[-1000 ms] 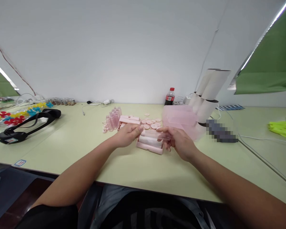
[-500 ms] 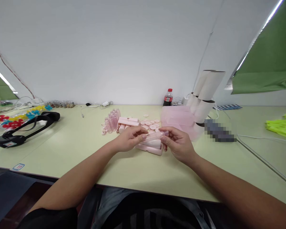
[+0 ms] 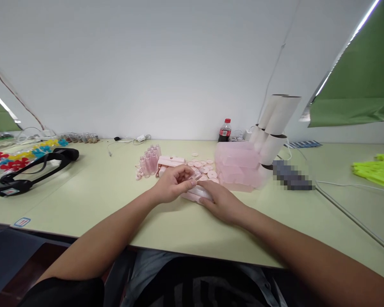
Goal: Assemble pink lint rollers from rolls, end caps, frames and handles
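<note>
My left hand (image 3: 172, 184) is closed around a clear pink tube (image 3: 196, 174), whose end pokes out past the fingers. My right hand (image 3: 223, 201) grips a pale pink plastic case (image 3: 190, 197) lying on the table, thumb at its near side and fingers over the top. A white rounded part (image 3: 201, 192) shows in that case between the two hands. Just behind my left hand sits another pink case (image 3: 171, 161). Upright clear pink tubes (image 3: 151, 161) stand in a cluster to the left, with small pink pieces (image 3: 140, 172) beside them. Several round pink discs (image 3: 208, 168) lie scattered behind my hands.
Translucent pink sheets (image 3: 237, 164) and stacked white cardboard tubes (image 3: 275, 128) stand to the right. A cola bottle (image 3: 225, 131) is near the wall. Black headgear (image 3: 35, 170) and coloured flower shapes (image 3: 17, 163) lie left; yellow-green pieces (image 3: 376, 170) and a cable (image 3: 345, 209) are right.
My right hand has let go of the clear pink tube and moved left and down onto the pale pink case. The tube stays with my left hand.
</note>
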Demonstrator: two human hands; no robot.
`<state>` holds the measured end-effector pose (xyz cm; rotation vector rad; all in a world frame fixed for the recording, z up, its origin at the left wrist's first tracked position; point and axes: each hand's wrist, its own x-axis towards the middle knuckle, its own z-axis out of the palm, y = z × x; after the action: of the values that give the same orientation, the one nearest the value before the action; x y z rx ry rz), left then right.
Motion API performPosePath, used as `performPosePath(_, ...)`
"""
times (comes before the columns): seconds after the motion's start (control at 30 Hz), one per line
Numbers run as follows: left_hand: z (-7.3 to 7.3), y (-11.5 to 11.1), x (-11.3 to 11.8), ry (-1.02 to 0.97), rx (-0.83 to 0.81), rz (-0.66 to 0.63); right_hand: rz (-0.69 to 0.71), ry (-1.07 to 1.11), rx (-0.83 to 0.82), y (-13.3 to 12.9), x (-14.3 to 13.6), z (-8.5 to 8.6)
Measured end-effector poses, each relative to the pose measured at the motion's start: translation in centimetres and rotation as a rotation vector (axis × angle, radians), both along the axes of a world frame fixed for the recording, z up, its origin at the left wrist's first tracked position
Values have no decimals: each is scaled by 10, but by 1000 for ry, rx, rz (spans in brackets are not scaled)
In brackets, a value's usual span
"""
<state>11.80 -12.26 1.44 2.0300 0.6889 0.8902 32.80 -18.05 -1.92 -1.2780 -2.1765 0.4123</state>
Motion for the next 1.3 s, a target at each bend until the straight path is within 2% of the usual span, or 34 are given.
performPosePath(0.1, 1, -3, 0, -5, 85, -28, -19, 13, -109, -6, -3, 2)
performPosePath(0.17, 1, -4, -1, -31, 82, -61, -58, 129, -201, -8, -2, 5)
performPosePath(0.27, 1, -5, -2, -98, -11, -114, -118, 541, -405, -5, 2, 12)
performPosePath(0.37, 3, -5, -4, -203, -105, -157, -72, 995, -606, -1, 7, 21)
performPosePath(0.43, 4, -4, -5, -237, -118, -152, -30, 1178, -655, -1, 9, 26)
performPosePath(0.5, 5, -4, -5, -209, -83, -126, -15, 1265, -662, -1, 10, 28)
performPosePath(0.67, 2, -5, -1, -50, 60, -62, -17, 1312, -647, -2, 8, 25)
performPosePath(0.8, -1, -6, 3, 17, 49, -44, -9, 1293, -617, -1, 6, 22)
performPosePath(0.93, -1, -7, 5, 37, -37, -72, 13, 1270, -581, -1, 5, 20)
performPosePath(1.1, 1, -7, 3, 43, -208, -160, -2, 1233, -542, -2, 4, 19)
performPosePath(1.3, 3, -5, 1, 97, -326, -259, -32, 1198, -468, -1, 4, 15)
